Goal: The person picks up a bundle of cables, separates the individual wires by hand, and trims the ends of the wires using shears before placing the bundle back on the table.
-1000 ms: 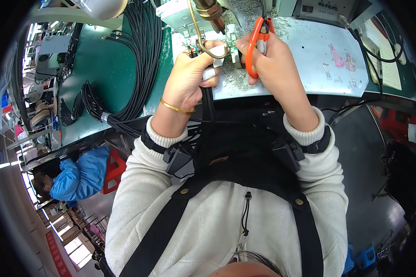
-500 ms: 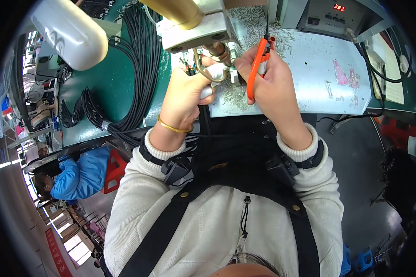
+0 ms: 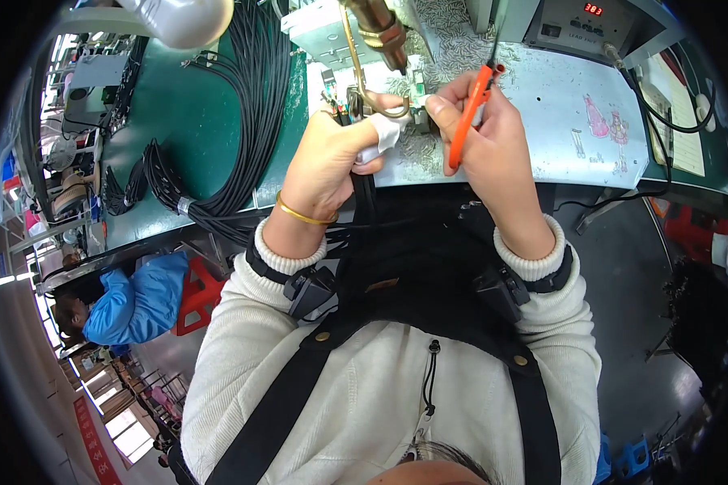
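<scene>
My left hand (image 3: 325, 158) is closed around a bundle of black cables (image 3: 365, 198) whose thin coloured wires (image 3: 332, 87) stick out past the fingers. White wrapping (image 3: 388, 131) covers part of its thumb. My right hand (image 3: 493, 133) is wrapped round an orange-handled hand tool (image 3: 467, 121); the tool's exact kind is hard to make out. Its thumb and forefinger come together beside a small metal fixture (image 3: 421, 120), and what lies between them is hidden. Above the fixture hangs a pointed metal tip (image 3: 384, 36), apart from it, with a curved brass tube (image 3: 353, 56) alongside.
Small metal pieces (image 3: 449, 36) are scattered over the metal plate (image 3: 566, 153). Long black cables (image 3: 259, 89) lie coiled on the green table (image 3: 194, 129) at left. A control box (image 3: 582, 32) stands at back right. A lamp (image 3: 188, 18) overhangs back left; a person in blue (image 3: 141, 299) sits beyond.
The metal tip now sits higher above the fixture, with a wider gap. My right hand has shifted a little to the right. Both hands keep their hold; the whole view has shifted slightly.
</scene>
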Demonstrator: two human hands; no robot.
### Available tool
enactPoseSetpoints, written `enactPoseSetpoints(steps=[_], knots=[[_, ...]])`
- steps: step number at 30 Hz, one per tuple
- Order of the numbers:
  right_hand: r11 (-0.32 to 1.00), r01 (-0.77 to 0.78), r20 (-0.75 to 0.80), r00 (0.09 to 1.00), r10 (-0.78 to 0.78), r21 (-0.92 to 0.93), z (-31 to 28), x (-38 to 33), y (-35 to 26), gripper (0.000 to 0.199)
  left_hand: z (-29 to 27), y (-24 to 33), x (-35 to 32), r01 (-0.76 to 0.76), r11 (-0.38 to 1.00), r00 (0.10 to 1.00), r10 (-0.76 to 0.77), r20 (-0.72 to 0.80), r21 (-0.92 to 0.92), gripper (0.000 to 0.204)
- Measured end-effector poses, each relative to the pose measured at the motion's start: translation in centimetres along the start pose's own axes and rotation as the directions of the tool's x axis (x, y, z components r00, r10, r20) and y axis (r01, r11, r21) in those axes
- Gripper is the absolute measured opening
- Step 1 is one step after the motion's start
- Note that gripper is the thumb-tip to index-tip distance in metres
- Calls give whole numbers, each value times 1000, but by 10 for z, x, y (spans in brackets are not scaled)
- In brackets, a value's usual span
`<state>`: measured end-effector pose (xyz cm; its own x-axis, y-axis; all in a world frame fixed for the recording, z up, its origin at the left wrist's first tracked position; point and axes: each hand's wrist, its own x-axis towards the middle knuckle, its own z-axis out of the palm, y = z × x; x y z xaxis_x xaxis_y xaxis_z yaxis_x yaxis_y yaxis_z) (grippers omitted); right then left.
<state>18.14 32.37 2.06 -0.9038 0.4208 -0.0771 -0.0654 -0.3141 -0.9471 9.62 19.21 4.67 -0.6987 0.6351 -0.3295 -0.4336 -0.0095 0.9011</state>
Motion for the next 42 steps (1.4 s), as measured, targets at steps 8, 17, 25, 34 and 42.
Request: enactPoseSetpoints(steps=[8, 17, 25, 34, 42], knots=[[975, 182, -2, 983, -183, -131, 9, -37, -9, 12, 9, -18, -38, -216, 929, 976, 217, 31, 302, 15], [877, 166, -20, 981, -195, -451, 0, -47, -2, 8, 9, -27, -50, -109, 974, 994, 103, 44, 199, 14], [626, 589, 178, 785, -593, -512, 6, -50, 1, 6, 4, -33, -51, -223, 841, 974, 180, 134, 492, 21], [855, 304, 173, 952, -254, -420, 4, -58, 12, 8, 13, -20, -52, 51, 998, 987, -46, 154, -29, 29], [999, 4, 103, 995, 0, -38, 3, -59, 6, 11, 1, -26, -49, -6, 995, 975, -17, 220, 103, 30]])
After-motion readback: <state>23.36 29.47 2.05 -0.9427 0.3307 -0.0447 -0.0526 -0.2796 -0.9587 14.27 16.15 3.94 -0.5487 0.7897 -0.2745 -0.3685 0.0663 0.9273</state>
